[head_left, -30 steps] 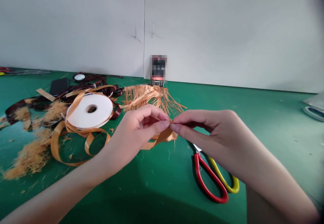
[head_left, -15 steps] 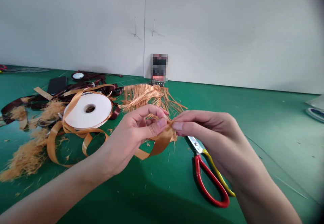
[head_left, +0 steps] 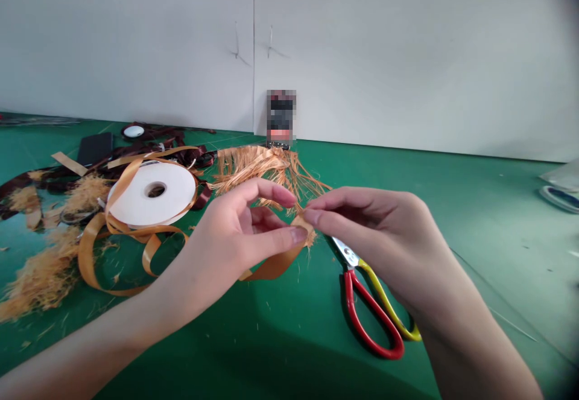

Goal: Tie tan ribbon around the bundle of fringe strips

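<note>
Head cam: R hand (head_left: 389, 225) thumb + index pinched on tan satin ribbon (head_left: 277, 265), 6 o'clock nr centre. L hand (head_left: 230, 243) thumb on it, index apart; grip: can't tell. Step prob. working frayed end; next likely needs firm R pinch.

At the frame's centre the right hand (head_left: 375, 225) pinches the ribbon (head_left: 275, 261) while the left hand (head_left: 239, 231) lays its thumb against it, index finger apart, with scissors (head_left: 350, 276) lower right, spool (head_left: 131, 198) left of centre, fringe (head_left: 251, 172) above, fluff (head_left: 47, 276) far left.
</note>
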